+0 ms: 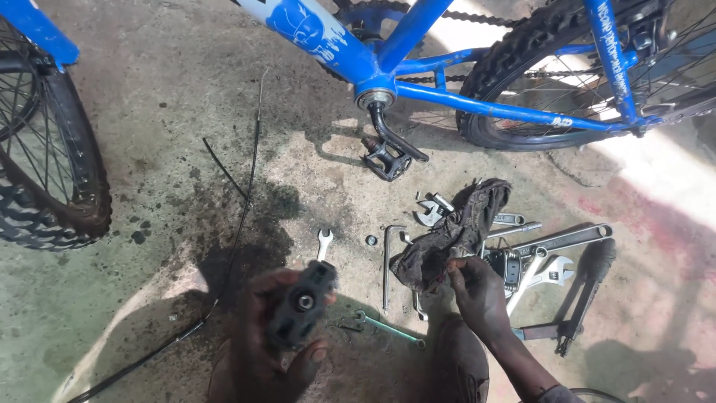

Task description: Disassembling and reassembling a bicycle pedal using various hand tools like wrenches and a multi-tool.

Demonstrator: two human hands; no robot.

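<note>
left hand (272, 347) grips black pedal (302, 306); right hand (477, 295) pinches greasy rag (447, 235), lower centre. risk: oily fingers, pedal may slip onto floor.

Left hand (272, 343) closed, right hand (477, 295) pinching.

front wheel (45, 149) — cut off left | tools under rag (455, 231) — hidden
</note>
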